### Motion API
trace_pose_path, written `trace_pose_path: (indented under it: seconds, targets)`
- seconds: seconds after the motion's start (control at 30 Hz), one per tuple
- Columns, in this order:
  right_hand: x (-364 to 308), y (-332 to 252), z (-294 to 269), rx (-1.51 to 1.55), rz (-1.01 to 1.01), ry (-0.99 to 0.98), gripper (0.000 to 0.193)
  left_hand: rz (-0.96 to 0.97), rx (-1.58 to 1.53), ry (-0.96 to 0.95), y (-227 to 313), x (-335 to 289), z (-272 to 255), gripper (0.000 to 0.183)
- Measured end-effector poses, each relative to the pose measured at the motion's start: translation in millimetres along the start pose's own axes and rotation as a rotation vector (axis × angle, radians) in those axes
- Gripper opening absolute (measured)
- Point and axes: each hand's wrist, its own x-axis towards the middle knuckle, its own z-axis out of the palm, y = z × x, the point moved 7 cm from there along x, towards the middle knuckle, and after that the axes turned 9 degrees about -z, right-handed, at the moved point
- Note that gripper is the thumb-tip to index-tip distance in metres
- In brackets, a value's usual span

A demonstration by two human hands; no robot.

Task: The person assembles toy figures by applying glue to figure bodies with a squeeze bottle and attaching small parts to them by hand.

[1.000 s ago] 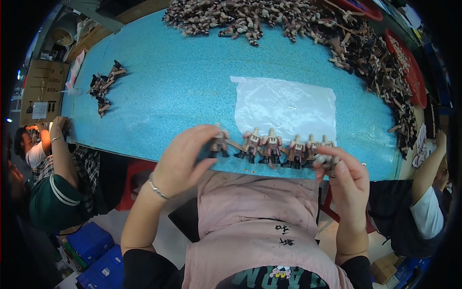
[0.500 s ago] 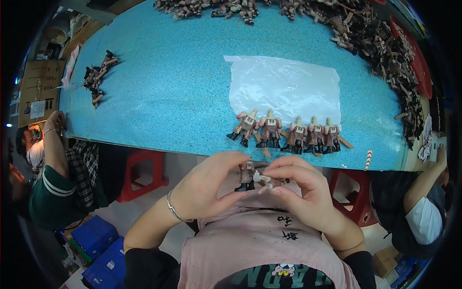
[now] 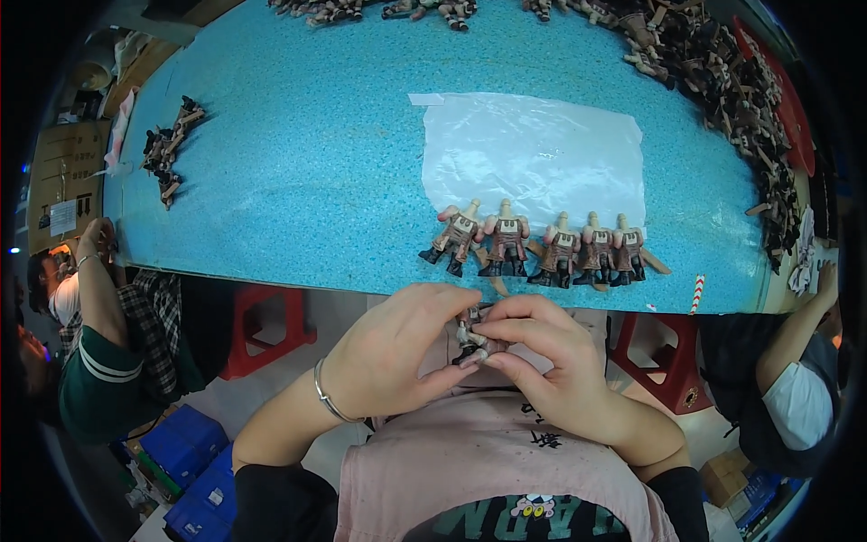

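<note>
In front of my waist, just off the table's near edge, my two hands meet. My left hand (image 3: 384,348) has its thumb and fingers closed on a small toy figure (image 3: 466,336) with dark boots, mostly hidden between the hands. My right hand (image 3: 555,357) pinches a small pale and brown figure-like piece (image 3: 491,345) against it; its exact shape cannot be made out. Beyond my hands several headless toy figures (image 3: 507,239) with brown clothes and black boots lie in a row. Their upper ends rest along the lower edge of a clear plastic sheet (image 3: 533,149).
The table (image 3: 298,163) has a speckled blue top. Piles of figures (image 3: 722,86) line its far and right edges, beside a red tray (image 3: 795,135). A small cluster of figures (image 3: 165,149) lies at left. People sit at both sides, near red stools (image 3: 271,330).
My right hand has moved left, bringing its piece onto the figure in my left hand. That figure is now more covered. The row on the table stays the same.
</note>
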Motion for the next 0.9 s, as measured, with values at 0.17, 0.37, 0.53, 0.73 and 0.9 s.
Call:
trace_pose_path:
  seconds: [0.17, 0.37, 0.53, 0.73, 0.9]
  targets:
    - [-1, 0, 0, -0.015, -0.014, 0.033, 0.028, -0.009, 0.01, -0.004, -3, -1, 2, 0.053]
    - [-5, 3, 0, 0.015, 0.032, 0.104, 0.028, -0.022, -0.063, -0.02, -3, 1, 4, 0.051]
    - [-5, 4, 0, 0.038, 0.029, 0.134, 0.027, -0.06, -0.173, -0.042, -11, 0, 0, 0.045]
    - [-6, 8, 2, 0.057, 0.033, 0.159, 0.028, -0.066, -0.179, 0.028, -19, -1, 4, 0.028]
    - [-7, 10, 2, 0.067, 0.027, 0.176, 0.028, -0.075, -0.165, 0.066, -17, -2, 4, 0.025]
